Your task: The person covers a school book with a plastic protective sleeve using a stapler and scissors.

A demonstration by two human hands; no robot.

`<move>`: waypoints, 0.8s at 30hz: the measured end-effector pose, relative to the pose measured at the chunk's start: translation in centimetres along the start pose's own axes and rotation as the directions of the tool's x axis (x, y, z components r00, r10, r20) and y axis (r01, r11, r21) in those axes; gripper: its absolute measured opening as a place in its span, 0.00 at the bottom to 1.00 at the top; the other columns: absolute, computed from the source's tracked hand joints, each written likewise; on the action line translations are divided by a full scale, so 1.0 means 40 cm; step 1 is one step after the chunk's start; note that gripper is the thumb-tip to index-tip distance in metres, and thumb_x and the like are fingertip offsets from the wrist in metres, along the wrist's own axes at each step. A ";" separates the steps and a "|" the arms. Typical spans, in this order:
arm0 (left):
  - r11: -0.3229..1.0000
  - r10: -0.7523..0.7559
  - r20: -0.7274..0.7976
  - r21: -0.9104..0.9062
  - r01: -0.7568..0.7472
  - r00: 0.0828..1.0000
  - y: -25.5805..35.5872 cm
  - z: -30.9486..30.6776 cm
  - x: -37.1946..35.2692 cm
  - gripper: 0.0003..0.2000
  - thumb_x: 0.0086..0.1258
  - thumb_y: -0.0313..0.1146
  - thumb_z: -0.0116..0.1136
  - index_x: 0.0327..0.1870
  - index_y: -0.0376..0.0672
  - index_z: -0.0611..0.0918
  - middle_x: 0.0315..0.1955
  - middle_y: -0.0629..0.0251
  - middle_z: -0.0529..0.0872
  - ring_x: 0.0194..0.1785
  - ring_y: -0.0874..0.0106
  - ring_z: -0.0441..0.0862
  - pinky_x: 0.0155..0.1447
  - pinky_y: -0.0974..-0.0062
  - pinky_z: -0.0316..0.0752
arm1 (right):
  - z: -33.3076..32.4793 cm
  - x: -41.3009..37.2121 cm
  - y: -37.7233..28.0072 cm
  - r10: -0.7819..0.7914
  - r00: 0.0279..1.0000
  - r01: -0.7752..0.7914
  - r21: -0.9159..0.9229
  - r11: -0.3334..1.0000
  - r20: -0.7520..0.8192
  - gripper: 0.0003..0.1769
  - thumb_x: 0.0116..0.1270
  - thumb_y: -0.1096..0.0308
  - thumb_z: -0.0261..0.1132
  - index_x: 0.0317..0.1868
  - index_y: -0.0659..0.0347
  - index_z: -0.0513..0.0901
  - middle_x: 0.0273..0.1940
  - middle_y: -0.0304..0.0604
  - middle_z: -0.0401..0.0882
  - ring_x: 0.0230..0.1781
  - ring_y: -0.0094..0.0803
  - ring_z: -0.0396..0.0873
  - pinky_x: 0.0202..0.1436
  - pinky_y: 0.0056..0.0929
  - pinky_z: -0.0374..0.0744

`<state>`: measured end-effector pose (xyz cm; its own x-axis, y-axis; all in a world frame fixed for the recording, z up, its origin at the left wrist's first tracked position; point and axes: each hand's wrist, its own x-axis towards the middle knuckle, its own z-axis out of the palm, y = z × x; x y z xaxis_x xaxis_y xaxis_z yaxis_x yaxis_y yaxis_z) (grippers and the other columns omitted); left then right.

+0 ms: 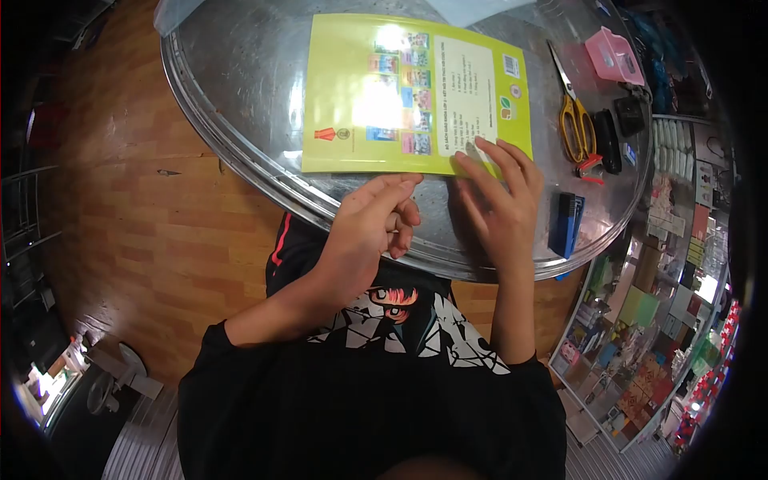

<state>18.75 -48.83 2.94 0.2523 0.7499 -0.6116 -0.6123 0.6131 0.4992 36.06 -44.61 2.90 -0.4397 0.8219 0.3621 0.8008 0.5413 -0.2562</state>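
Clock centred on the book (416, 94), 12 pointing away from the wearer. Book lies flat, printed side up, across the far half of the desk (240, 88). Left hand (370, 224) at 6 to 7: fingers half curled, index tip at the book's near edge; whether it pinches that edge, cannot tell. Right hand (512, 204) near 5: fingers loosely spread, tips resting on the cover, no closed grip seen. Judgement on the step, apparently steadying and handling the near edge: press lightly with spread fingertips, work along the edge from one corner, keep the book flat; the glossy cover may slide on smooth metal. Surface: desk is round, shiny, rimmed. Translucent sheet (472, 8) near 12 to 1; pink basket (614, 62) between 2 and 3; scissors (569, 92) at 3; red tool (590, 168) and black stapler (608, 144) between 3 and 4; blue item (567, 224) between 4 and 5. Room: wood-look floor (152, 216) towards 8; crowded shelves (644, 296) towards 4, contents too blurred to list.
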 end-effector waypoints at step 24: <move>0.987 0.076 -0.044 -0.139 -0.082 0.996 0.009 0.005 0.046 0.08 0.67 0.31 0.44 0.26 0.40 0.69 0.14 0.69 0.69 0.11 0.83 0.57 0.18 0.85 0.54 | -0.002 -0.013 -0.121 0.607 0.498 -0.554 0.766 -0.326 0.619 0.15 0.62 0.67 0.55 0.41 0.73 0.73 0.32 0.49 0.76 0.21 0.28 0.75 0.25 0.21 0.75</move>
<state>19.14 -47.17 2.12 0.1714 0.7827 -0.5984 -0.7293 0.5091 0.4571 32.45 -47.66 4.02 0.0154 0.8479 -0.5300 -0.3290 -0.4962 -0.8034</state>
